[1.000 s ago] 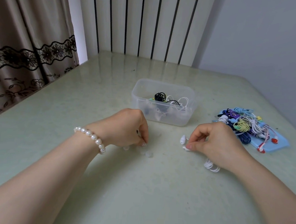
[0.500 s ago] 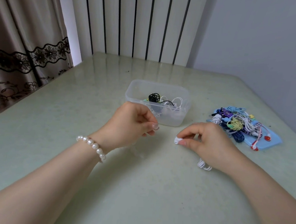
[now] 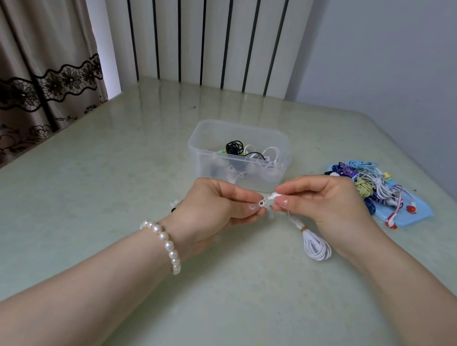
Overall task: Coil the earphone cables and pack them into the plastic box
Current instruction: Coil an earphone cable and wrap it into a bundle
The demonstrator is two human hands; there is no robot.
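My left hand (image 3: 212, 210) pinches a small white ear tip (image 3: 261, 203) between thumb and fingers. Just to its right, my right hand (image 3: 327, 207) pinches a white earbud (image 3: 274, 196); the two pieces almost touch. From the earbud a thin wire runs down to a white coiled cable bundle (image 3: 315, 246), tied near its top and hanging below my right palm. Behind my hands stands the clear plastic box (image 3: 211, 140), open, holding black and white coiled earphones (image 3: 247, 152). A pile of coloured earphone cables (image 3: 366, 182) lies at the right.
The pile rests partly on a light blue lid (image 3: 418, 216), with red earbuds (image 3: 411, 209) on it. A small white piece (image 3: 174, 202) lies on the table left of my left hand. A curtain hangs at the left, past the table edge.
Both hands rose from the table and came together in front of the box. The left hand brought the ear tip up to the earbud, and the coiled bundle lifted with the right hand.
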